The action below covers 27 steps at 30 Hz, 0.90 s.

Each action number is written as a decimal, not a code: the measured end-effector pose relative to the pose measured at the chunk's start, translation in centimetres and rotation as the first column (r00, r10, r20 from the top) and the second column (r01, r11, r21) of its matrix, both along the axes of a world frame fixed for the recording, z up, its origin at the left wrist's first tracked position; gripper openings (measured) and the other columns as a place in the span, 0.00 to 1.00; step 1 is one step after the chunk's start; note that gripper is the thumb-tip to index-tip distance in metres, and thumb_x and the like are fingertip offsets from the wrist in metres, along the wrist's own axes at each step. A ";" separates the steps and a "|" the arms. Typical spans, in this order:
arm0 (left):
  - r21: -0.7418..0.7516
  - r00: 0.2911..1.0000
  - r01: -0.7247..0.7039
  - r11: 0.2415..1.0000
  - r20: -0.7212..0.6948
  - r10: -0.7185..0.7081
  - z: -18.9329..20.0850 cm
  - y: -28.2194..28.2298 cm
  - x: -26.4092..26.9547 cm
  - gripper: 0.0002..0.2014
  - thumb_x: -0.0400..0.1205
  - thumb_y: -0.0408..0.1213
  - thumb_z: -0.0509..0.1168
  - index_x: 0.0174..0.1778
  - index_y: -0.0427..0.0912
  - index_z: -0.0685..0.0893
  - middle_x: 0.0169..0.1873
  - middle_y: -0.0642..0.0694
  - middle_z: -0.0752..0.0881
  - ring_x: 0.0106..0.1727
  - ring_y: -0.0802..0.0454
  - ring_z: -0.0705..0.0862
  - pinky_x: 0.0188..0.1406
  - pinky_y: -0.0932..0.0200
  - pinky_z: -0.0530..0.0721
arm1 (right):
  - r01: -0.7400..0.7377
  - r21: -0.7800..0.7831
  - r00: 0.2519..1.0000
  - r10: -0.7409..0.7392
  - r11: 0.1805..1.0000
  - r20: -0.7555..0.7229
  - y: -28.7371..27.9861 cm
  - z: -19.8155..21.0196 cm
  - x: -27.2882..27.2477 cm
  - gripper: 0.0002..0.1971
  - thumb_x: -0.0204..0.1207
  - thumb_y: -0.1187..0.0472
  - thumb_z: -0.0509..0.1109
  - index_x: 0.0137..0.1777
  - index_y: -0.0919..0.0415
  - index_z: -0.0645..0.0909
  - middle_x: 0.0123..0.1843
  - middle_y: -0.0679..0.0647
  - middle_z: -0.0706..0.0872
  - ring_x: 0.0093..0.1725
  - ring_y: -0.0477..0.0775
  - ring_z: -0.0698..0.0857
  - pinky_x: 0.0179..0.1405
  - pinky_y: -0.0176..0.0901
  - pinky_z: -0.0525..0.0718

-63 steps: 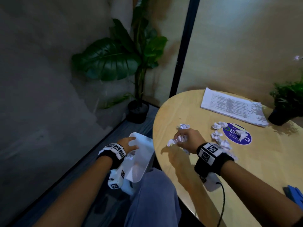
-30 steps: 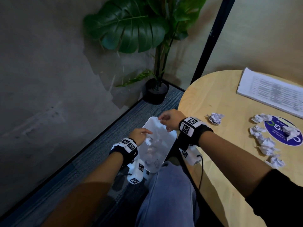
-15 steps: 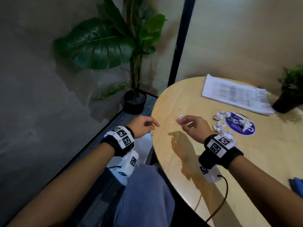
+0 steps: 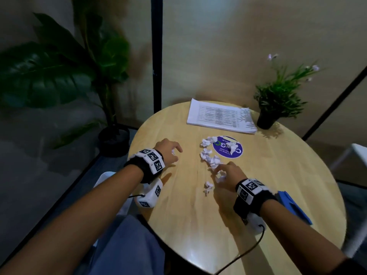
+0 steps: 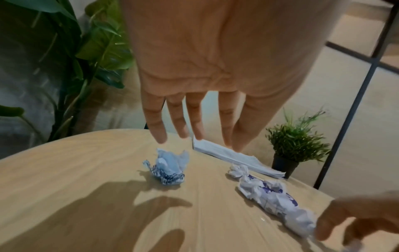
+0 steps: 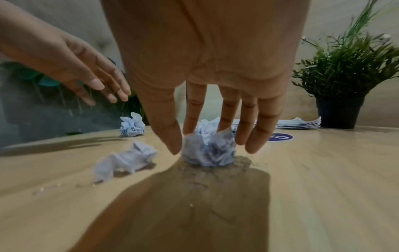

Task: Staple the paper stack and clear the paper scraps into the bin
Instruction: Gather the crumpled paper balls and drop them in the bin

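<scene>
Crumpled paper scraps (image 4: 208,157) lie in a loose row on the round wooden table (image 4: 268,175). My right hand (image 4: 222,172) is down over one scrap (image 6: 209,151), which rests on the table. The thumb stands on its left and the straight fingers (image 6: 252,136) behind and to its right. My left hand (image 4: 171,153) hovers with straight fingers (image 5: 157,129) just above a separate scrap (image 5: 168,168) near the table's left side, not touching it. The printed paper stack (image 4: 220,118) lies flat at the far edge. The white bin (image 4: 103,177) shows below the table's left rim.
A blue stapler (image 4: 294,207) lies by my right forearm. A small potted plant (image 4: 266,120) stands right of the stack, and a round purple sticker (image 4: 228,149) carries one scrap. A large floor plant (image 4: 111,135) stands left of the table. One scrap (image 4: 208,187) lies near my right hand.
The right hand emptied scraps into the bin, then came back over the table and moved right onto a scrap. The left hand left the bin and now hovers over the left scrap.
</scene>
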State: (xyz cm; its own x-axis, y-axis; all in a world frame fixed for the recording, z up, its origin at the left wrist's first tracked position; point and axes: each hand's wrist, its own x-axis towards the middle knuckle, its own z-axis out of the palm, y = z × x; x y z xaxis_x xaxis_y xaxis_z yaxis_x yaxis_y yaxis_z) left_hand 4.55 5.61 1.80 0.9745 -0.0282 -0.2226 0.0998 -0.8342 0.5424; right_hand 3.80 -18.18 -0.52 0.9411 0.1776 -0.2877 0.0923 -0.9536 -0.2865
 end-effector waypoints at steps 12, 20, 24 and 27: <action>0.255 0.988 -0.016 0.967 -0.143 0.054 -4.1 -0.2 4.5 0.19 0.73 0.39 0.73 0.60 0.47 0.83 0.68 0.37 0.75 0.58 0.38 0.85 0.60 0.50 0.84 | 0.126 0.096 0.990 -0.120 0.987 -0.068 -3.2 -1.7 1.4 0.09 0.69 0.53 0.68 0.43 0.54 0.73 0.42 0.54 0.84 0.40 0.55 0.82 0.36 0.42 0.78; 0.206 0.995 0.006 0.979 -0.094 0.014 -5.3 -2.2 4.6 0.12 0.84 0.35 0.56 0.54 0.38 0.83 0.57 0.34 0.83 0.51 0.37 0.83 0.48 0.53 0.79 | 0.158 0.264 0.985 -0.171 0.952 0.030 -4.4 -0.7 5.2 0.13 0.78 0.61 0.65 0.60 0.55 0.68 0.38 0.55 0.80 0.37 0.57 0.79 0.36 0.42 0.73; 0.121 0.994 0.065 0.991 -0.094 -0.054 -4.4 -4.3 4.4 0.12 0.85 0.34 0.50 0.51 0.35 0.78 0.54 0.33 0.85 0.46 0.40 0.82 0.47 0.52 0.77 | 0.094 0.147 0.987 -0.112 0.985 0.119 -5.1 -0.3 8.8 0.17 0.78 0.69 0.57 0.62 0.60 0.82 0.55 0.68 0.84 0.41 0.64 0.80 0.32 0.41 0.69; 0.042 0.979 0.153 0.987 -0.144 -0.145 -2.8 -6.0 3.9 0.14 0.82 0.28 0.52 0.50 0.37 0.84 0.44 0.39 0.85 0.38 0.45 0.81 0.39 0.59 0.75 | 0.137 0.116 0.975 -0.155 0.984 0.157 -5.7 -0.3 11.2 0.16 0.78 0.68 0.59 0.58 0.61 0.86 0.64 0.69 0.81 0.53 0.69 0.84 0.42 0.39 0.72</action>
State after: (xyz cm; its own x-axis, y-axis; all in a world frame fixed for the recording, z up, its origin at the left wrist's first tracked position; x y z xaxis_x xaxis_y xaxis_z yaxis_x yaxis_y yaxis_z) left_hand 8.47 -0.36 -0.95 0.9192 -0.1555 -0.3619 0.0442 -0.8722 0.4871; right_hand 14.99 -23.83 -0.82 0.9920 0.0556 -0.1137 0.0087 -0.9260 -0.3773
